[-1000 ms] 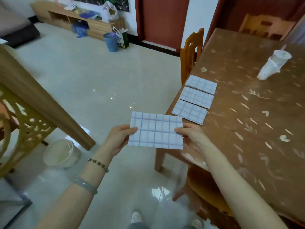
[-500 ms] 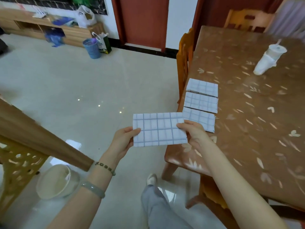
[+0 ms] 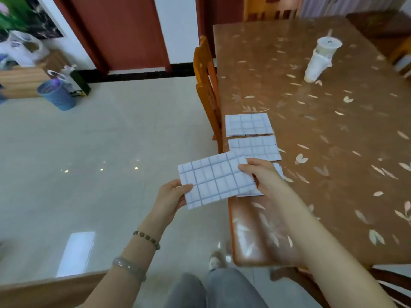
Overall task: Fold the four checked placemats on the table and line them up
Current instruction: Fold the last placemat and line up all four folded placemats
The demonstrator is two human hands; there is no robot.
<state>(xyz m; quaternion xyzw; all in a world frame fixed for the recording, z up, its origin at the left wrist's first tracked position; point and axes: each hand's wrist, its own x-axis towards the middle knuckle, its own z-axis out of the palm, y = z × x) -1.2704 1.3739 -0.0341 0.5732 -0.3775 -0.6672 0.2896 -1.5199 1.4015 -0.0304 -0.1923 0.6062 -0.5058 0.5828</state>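
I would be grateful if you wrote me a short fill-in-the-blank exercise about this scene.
1. The left hand and the right hand grip one folded ___.
2. The white cup with a straw rests on the ___.
3. The bin on the floor is ___.
Missing words: placemat; table; blue.

Left grip (image 3: 171, 195), right grip (image 3: 263, 177), both pinched
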